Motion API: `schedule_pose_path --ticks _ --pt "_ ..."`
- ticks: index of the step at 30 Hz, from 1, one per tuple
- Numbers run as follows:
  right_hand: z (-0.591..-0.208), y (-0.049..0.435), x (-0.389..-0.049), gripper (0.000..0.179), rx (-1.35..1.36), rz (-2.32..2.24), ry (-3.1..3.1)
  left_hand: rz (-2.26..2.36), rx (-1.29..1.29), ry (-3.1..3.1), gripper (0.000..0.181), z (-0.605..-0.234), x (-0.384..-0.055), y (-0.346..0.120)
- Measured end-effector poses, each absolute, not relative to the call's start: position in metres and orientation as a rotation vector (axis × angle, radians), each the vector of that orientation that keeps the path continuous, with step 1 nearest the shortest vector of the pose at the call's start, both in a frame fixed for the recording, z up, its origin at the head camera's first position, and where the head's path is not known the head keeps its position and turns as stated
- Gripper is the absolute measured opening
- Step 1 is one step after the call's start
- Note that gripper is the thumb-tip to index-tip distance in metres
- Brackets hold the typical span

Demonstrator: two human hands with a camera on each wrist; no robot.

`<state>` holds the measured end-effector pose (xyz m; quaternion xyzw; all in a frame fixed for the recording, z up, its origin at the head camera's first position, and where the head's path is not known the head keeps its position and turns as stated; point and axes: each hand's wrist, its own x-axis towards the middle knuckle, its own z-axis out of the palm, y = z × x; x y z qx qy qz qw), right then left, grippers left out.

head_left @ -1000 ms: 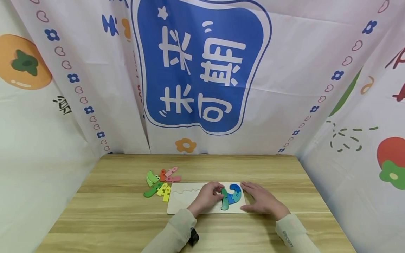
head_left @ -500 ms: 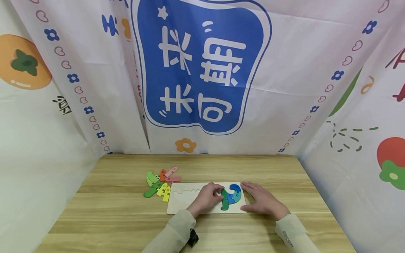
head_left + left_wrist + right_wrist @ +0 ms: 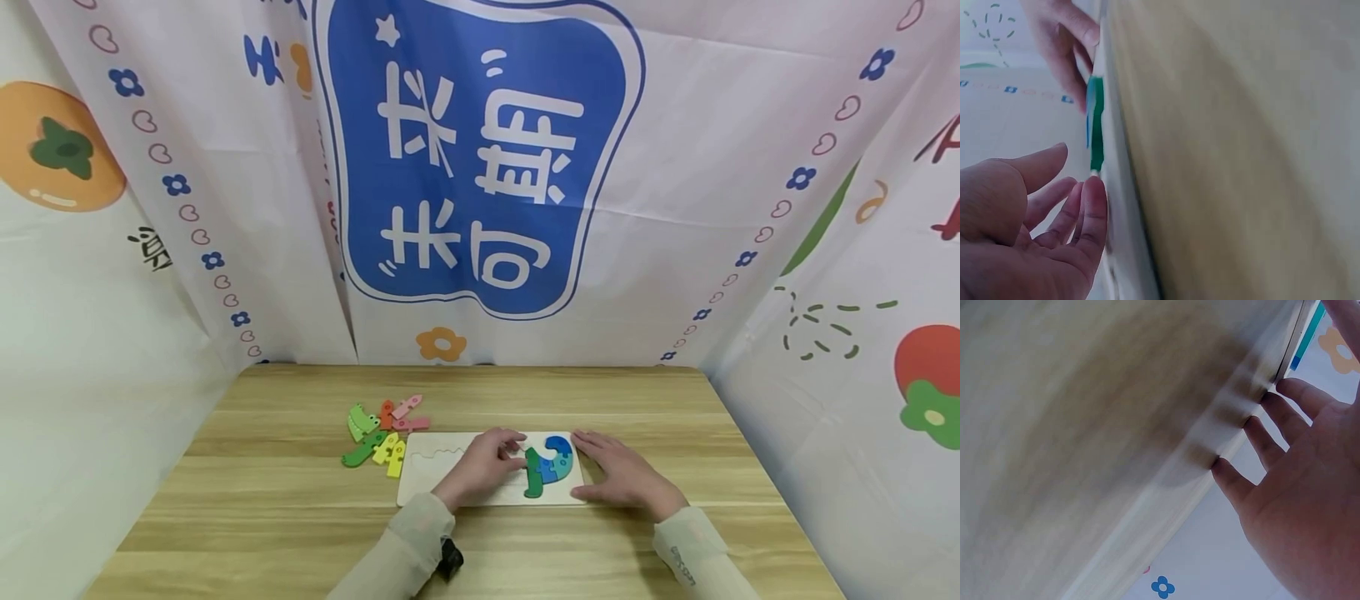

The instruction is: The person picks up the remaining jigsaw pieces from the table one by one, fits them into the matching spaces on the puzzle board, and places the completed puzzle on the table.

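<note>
A pale wooden puzzle board (image 3: 558, 493) lies flat on the table. At its right end, blue pieces (image 3: 563, 464) form a curled tail, with a dark green leg piece (image 3: 533, 479) fitted against their left side. My left hand (image 3: 483, 467) is over the board just left of the green piece. In the left wrist view, that hand's thumb and fingers (image 3: 1094, 206) are apart with nothing between them, the fingertips low near the green piece's end. My right hand (image 3: 618, 475) rests at the board's right edge, fingers spread, the fingertips (image 3: 1225, 472) touching down there.
Left of the board lies a group of loose pieces: a light green crocodile head (image 3: 362, 423), a green piece (image 3: 363, 450), yellow pieces (image 3: 395, 458), a red one (image 3: 386, 414) and pink ones (image 3: 410, 424). A printed cloth (image 3: 675, 208) hangs behind the table (image 3: 247, 517).
The green piece, slightly raised and tilted under my left fingers before, now lies flat beside the blue ones. My left hand has let go and shifted slightly left. The right hand stays put.
</note>
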<state>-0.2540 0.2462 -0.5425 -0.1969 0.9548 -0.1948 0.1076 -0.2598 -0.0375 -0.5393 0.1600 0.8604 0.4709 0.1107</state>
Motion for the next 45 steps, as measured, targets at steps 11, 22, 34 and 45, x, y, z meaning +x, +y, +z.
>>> schedule_pose_path --ticks 11,22,34,45 --pt "-0.54 0.247 -0.252 0.096 -0.61 -0.568 2.814 1.448 0.42 2.638 0.038 -0.528 -0.279 -0.09" --pt "-0.545 0.249 -0.253 0.096 -0.628 -0.562 2.816 1.413 0.277 2.853 0.037 -0.534 -0.291 -0.147" --pt "-0.542 0.248 -0.253 0.095 -0.636 -0.584 2.808 1.3 0.239 2.985 0.042 -0.538 -0.299 -0.194" --pt "-0.542 0.249 -0.252 0.097 -0.623 -0.565 2.813 1.202 0.279 2.956 0.042 -0.532 -0.284 -0.22"
